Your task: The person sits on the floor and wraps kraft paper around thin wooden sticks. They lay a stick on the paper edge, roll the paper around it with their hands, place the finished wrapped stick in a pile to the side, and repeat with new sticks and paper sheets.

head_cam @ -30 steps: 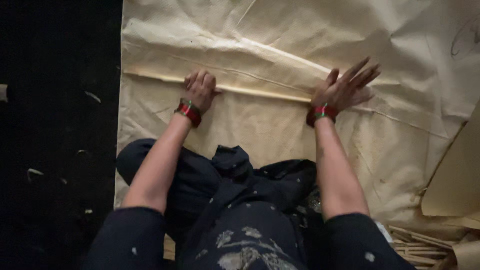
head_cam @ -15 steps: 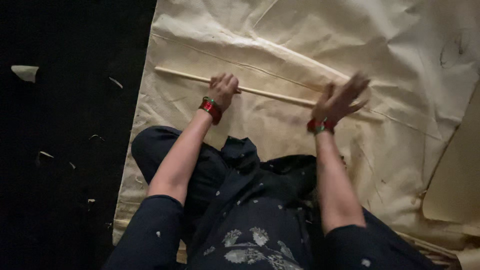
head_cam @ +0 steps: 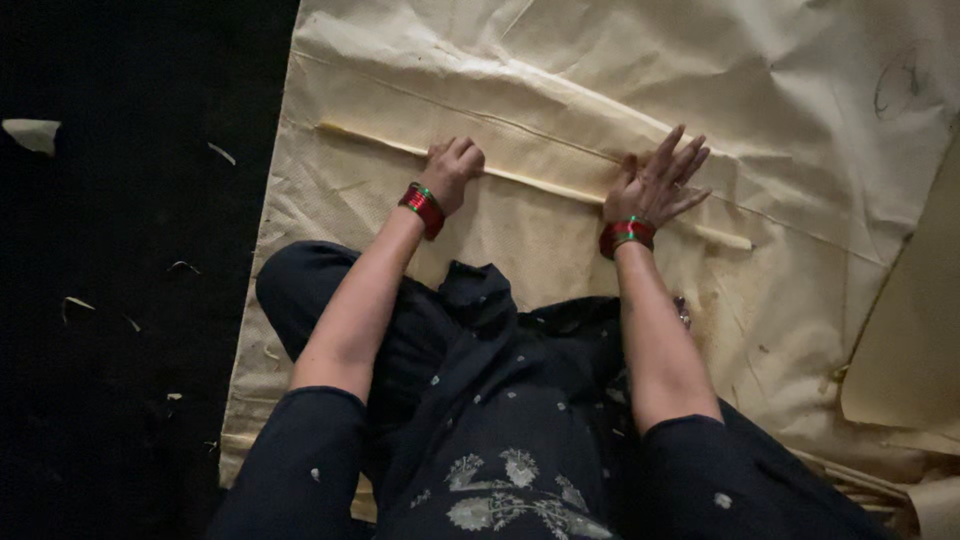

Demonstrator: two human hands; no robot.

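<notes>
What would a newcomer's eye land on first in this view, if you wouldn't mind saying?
Probably the two hands pressed on a thin pale stick that lies slantwise across a large creased tan sheet. The left hand is curled on it, the right hand spread flat, and each wrist wears red bangles. At left, the dark floor carries pale scraps.

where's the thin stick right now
In the head view the thin stick lies slanted across the tan paper sheet, under the left hand and the right hand, just beyond the person's knees.
</notes>
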